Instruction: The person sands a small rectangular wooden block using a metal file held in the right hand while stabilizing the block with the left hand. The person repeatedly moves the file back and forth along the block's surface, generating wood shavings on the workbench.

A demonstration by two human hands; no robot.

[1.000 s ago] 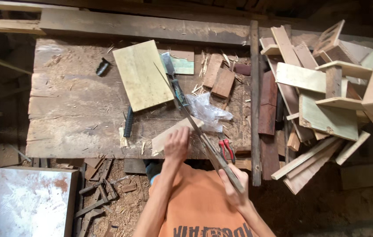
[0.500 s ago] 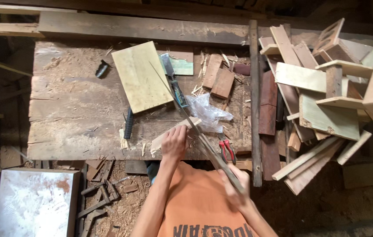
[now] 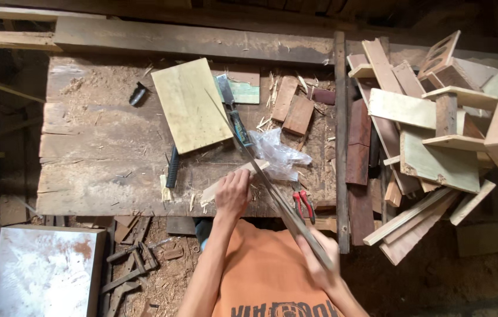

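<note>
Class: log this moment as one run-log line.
left hand: pins wood strip | right hand: grips handsaw | saw across strip | workbench

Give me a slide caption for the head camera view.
Left hand steadies a wood strip while right hand saws it.

A pale green board [image 3: 191, 105] lies on the workbench [image 3: 85, 147]. Red-handled pliers [image 3: 303, 205] rest near crumpled clear plastic [image 3: 281, 154]. Wood offcuts [image 3: 431, 129] pile up right.

Saw handle [image 3: 319, 258] inside right grip [image 3: 317, 262]
</note>
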